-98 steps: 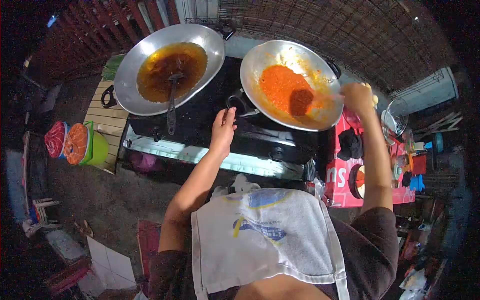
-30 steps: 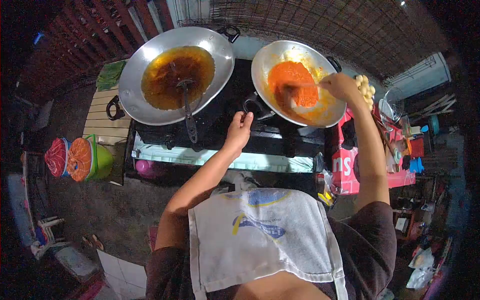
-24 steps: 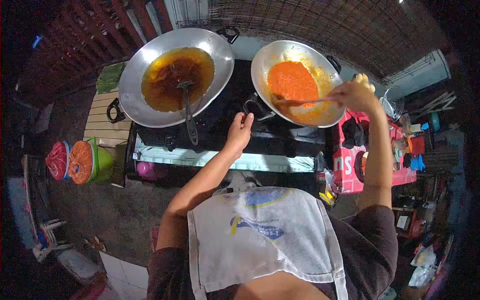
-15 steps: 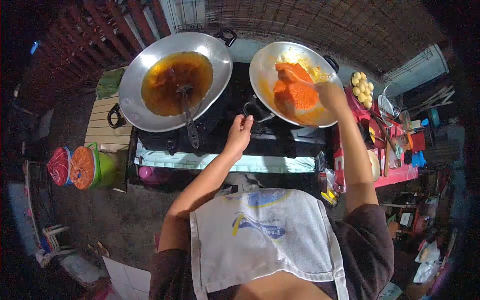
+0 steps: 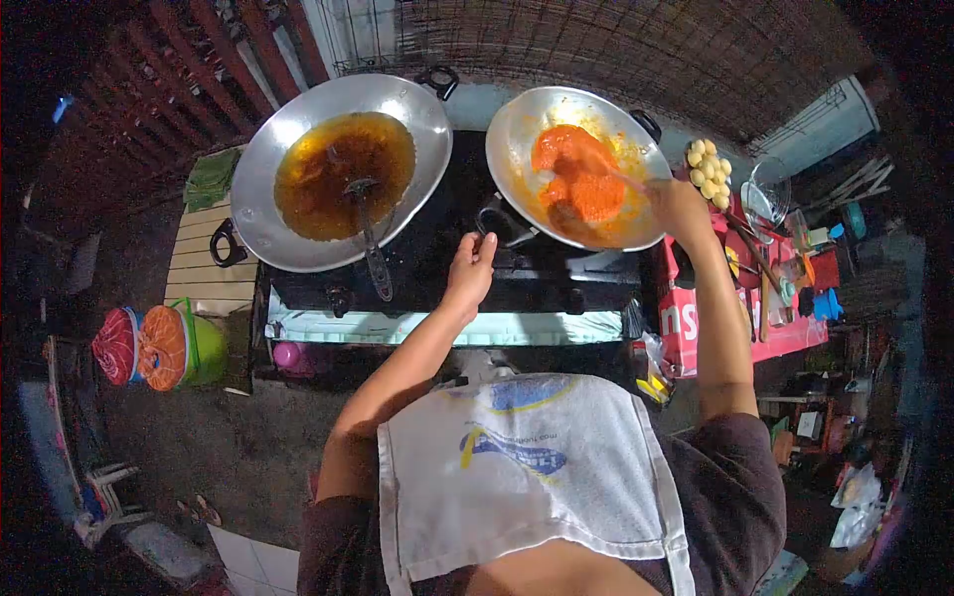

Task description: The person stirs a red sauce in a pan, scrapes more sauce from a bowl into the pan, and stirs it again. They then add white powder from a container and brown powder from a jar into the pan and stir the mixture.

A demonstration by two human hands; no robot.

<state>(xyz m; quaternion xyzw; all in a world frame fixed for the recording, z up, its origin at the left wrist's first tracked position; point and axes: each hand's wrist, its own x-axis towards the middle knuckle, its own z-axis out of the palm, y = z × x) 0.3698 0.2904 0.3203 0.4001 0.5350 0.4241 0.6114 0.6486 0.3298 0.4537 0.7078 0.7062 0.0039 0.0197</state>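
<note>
A: Grip status, right hand [image 5: 679,204]?

B: Closed around the thin handle of a stirring utensil [image 5: 621,179]. The utensil's working end sits in the orange-red paste [image 5: 576,179]; the end itself is too blurred to make out.

A: Paste location?

B: Inside the round silver metal wok on the right [image 5: 517,124], heaped in the middle, with an oily yellow film on the wall around it.

A: Left hand [image 5: 470,268]?

B: Fingers curled at the black loop handle [image 5: 494,221] on the near side of that wok. Touching or just short of it, can't tell. Not holding anything else.

A: Surroundings?

B: Both woks stand on a black two-burner stove [image 5: 447,214]. The larger silver wok on the left [image 5: 273,149] holds dark amber oil [image 5: 343,174], and a black-handled ladle [image 5: 370,238] rests in it, handle pointing toward the person. Right of the stove is a red table [image 5: 686,323] with a bowl of pale round balls [image 5: 709,171] near the right hand, plus small clutter. A white apron [image 5: 517,467] hangs on the person's front.
</note>
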